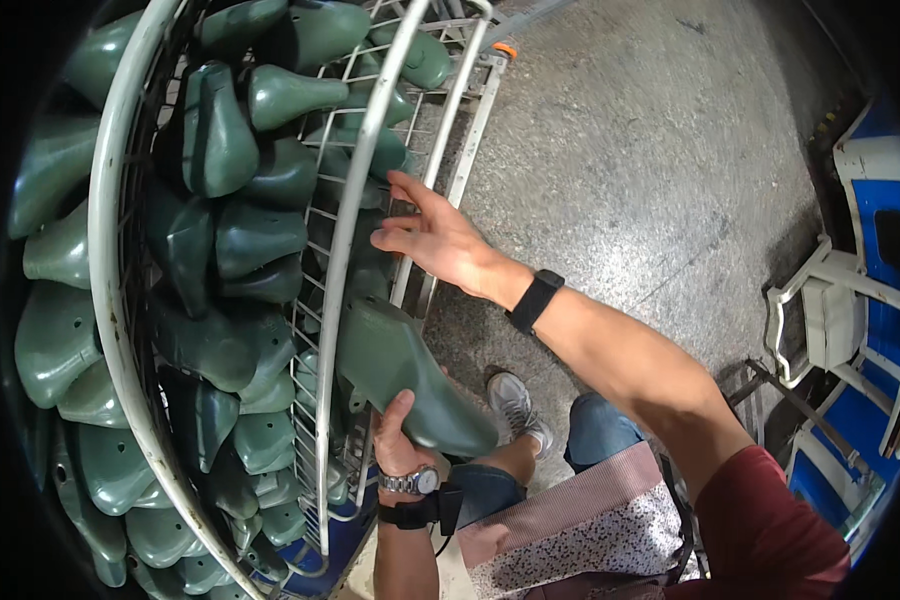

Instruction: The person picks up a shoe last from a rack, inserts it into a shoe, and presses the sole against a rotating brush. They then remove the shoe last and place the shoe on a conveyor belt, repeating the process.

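My left hand (397, 447) grips a green shoe last (410, 375) from below, its thumb against the near side. The last hangs tilted in front of the white wire rack (338, 270), with its toe pointing down to the right. Some of my left fingers are hidden behind it. Farther off, my right hand (432, 238) is open beside the rack's outer rail, fingers stretched to the left and apart. Nothing shows in that hand. Just behind its fingertips lie more green lasts (378, 152) on the wire shelf.
Many green lasts (220, 130) fill the rack's bays on the left, several with small holes. A blue and white metal frame (835, 310) stands at the right. Grey floor (620, 160) lies between them. My shoe (515, 410) is near the rack's foot.
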`<state>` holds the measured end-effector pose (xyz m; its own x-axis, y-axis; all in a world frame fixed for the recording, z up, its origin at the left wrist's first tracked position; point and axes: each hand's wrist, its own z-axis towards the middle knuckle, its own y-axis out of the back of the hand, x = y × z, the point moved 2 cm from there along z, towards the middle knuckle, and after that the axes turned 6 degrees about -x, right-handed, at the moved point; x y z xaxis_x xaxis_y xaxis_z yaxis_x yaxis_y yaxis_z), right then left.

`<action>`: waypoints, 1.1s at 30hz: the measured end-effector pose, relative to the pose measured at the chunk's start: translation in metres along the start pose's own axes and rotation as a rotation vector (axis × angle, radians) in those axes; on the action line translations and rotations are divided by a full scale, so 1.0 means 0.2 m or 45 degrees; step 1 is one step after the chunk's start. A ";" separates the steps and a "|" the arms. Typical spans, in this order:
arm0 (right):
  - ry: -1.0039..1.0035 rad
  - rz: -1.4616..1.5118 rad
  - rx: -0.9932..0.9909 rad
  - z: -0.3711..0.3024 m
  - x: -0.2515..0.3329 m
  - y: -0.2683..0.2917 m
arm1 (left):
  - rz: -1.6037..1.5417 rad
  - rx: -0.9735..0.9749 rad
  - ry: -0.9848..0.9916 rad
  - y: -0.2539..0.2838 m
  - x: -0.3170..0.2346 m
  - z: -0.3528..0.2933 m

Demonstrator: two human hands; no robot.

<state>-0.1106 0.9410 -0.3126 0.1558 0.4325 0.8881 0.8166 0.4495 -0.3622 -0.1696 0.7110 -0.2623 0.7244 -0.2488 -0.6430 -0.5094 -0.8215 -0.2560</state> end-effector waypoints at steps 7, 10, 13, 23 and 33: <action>-0.130 -0.313 0.179 -0.43 -0.11 -0.08 | -0.060 -0.031 -0.131 -0.02 -0.14 0.26; 0.002 -0.411 0.263 -0.53 -0.15 -0.16 | -0.172 0.002 -0.163 -0.06 -0.16 0.33; 0.033 -0.506 0.319 -0.43 -0.19 -0.35 | -0.030 -0.064 -0.310 -0.06 -0.11 0.23; 0.215 -0.937 -0.054 -0.97 -0.08 -0.17 | 1.042 -0.001 -0.152 0.06 0.08 -0.61; -0.147 -0.754 -1.697 -3.28 1.14 0.36 | 1.599 1.239 0.074 -0.65 0.05 -1.45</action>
<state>0.3483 0.5590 0.0507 -0.3707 0.5335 0.7602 0.6524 -0.4330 0.6220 0.0387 0.6664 -0.0272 -0.3630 -0.5238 -0.7706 -0.8445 0.5345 0.0345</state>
